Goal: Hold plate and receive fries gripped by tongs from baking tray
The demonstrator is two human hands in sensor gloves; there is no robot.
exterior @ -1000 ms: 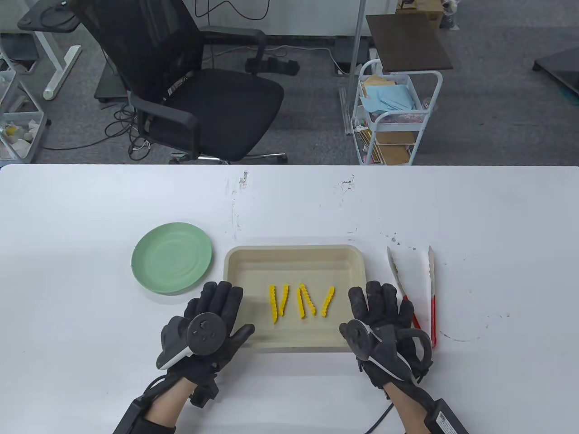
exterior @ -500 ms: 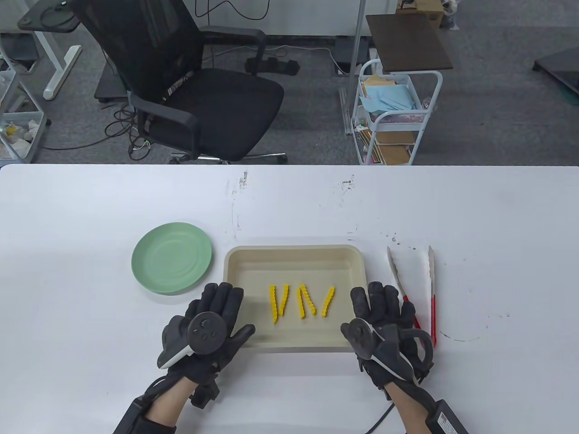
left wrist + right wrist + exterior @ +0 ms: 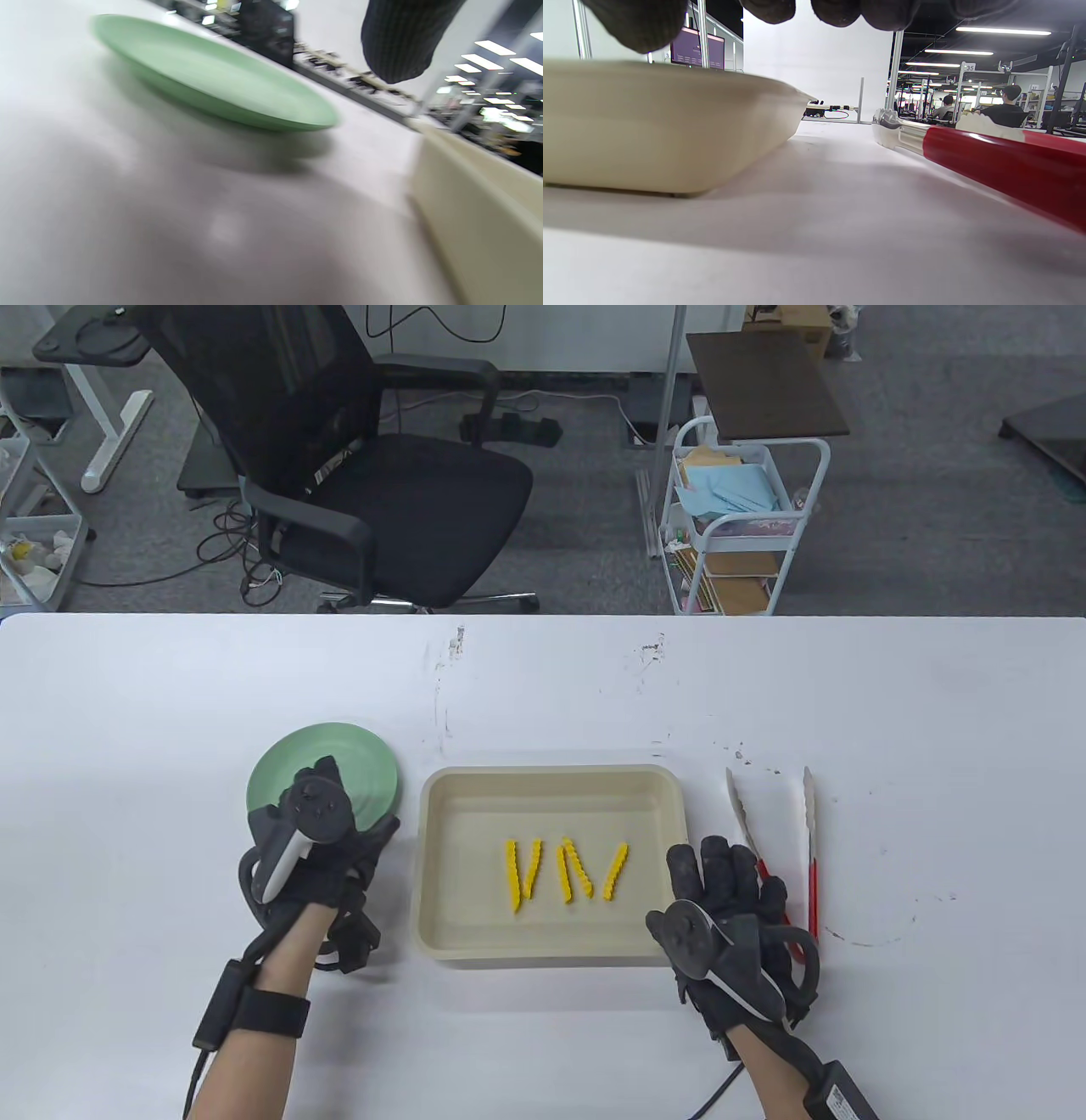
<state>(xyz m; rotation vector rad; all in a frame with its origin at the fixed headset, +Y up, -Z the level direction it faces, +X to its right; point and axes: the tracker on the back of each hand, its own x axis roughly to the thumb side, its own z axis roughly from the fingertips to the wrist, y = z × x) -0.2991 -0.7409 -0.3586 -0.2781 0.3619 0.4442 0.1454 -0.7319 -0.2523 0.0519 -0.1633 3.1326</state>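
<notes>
A pale green plate [image 3: 356,768] sat left of centre beside a cream baking tray [image 3: 441,848] holding bright yellow, ridged fries [image 3: 564,871] — silver tongs [image 3: 806,848] with red handles lay at right on the white table [image 3: 543,687] — and both gloves were black with grey trackers.

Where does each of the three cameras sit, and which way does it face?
Table view: high above, looking down at the white table; both the left hand and right hand show.
Left wrist view: low by the tabletop, tilted, facing the green plate; one gloved fingertip shows.
Right wrist view: at table level, facing between the tray and tongs; fingertips hang at top.
Shared: the tray appears in all three views.
</notes>
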